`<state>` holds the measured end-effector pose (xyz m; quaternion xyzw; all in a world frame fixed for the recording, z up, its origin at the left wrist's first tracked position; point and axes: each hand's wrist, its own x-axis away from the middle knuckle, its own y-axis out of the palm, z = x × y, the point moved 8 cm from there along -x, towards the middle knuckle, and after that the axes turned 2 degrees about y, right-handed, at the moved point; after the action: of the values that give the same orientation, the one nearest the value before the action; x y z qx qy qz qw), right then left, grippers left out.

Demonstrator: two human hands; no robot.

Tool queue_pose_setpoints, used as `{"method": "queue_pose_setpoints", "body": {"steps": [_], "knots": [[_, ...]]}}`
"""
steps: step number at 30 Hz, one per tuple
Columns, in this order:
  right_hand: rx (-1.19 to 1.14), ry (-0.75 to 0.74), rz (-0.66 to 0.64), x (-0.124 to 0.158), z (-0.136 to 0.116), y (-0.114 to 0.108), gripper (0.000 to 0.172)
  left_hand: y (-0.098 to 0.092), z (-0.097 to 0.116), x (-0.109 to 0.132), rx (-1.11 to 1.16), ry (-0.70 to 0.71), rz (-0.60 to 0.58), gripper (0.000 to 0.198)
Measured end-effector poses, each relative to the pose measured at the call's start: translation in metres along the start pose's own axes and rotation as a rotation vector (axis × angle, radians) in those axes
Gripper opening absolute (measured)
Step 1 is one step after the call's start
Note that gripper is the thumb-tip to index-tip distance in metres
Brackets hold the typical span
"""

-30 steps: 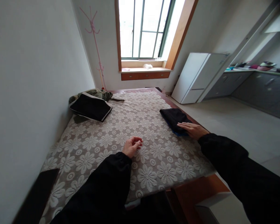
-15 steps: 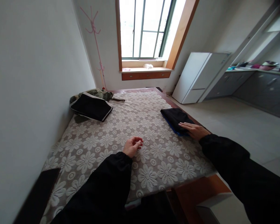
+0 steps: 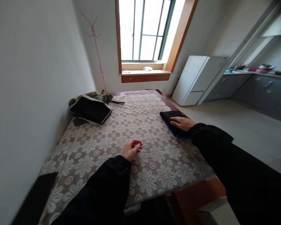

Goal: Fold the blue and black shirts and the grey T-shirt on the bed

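My right hand (image 3: 183,123) lies flat with outstretched fingers on a folded black cloth (image 3: 167,115) with a blue underside. That cloth rests near the right edge of the table. My left hand (image 3: 131,150) is over the middle of the flowered lace tablecloth (image 3: 146,181), apart from the black cloth. Its fingers are loosely curled with a gap to the thumb, and nothing shows in them. Whether this hand touches the tablecloth, I cannot tell.
A black panel-like item with pale edging (image 3: 91,109) and a green cloth bag or garment (image 3: 105,97) lie against the left wall. A dark flat object (image 3: 37,197) is at near left. Beyond stand a pink coat rack (image 3: 97,51) and white fridge (image 3: 196,81).
My right hand has slid left and slightly up, further onto the folded black cloth. My left hand keeps its place and curl. The view has shifted slightly.
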<state>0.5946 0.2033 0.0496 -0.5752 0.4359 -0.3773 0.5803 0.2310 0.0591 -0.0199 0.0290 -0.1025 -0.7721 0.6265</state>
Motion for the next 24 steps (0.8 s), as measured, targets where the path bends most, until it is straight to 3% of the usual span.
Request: {"method": "queue_pose_setpoints", "body": {"steps": [3, 7, 12, 24], "knots": [[0.025, 0.059, 0.03, -0.048, -0.016, 0.01, 0.065, 0.0, 0.0, 0.0, -0.012, -0.002, -0.005, 0.03], [0.06, 0.136, 0.003, -0.086, -0.026, 0.046, 0.063, 0.001, 0.002, 0.001, -0.028, -0.006, -0.008, 0.029], [0.076, 0.124, 0.02, -0.09, -0.026, 0.07, 0.06, 0.001, 0.004, 0.002, -0.028, -0.01, -0.009, 0.032], [0.096, 0.156, -0.02, -0.089, -0.021, 0.071, 0.068, 0.001, 0.004, 0.001, -0.025, -0.008, -0.01, 0.034]]}}
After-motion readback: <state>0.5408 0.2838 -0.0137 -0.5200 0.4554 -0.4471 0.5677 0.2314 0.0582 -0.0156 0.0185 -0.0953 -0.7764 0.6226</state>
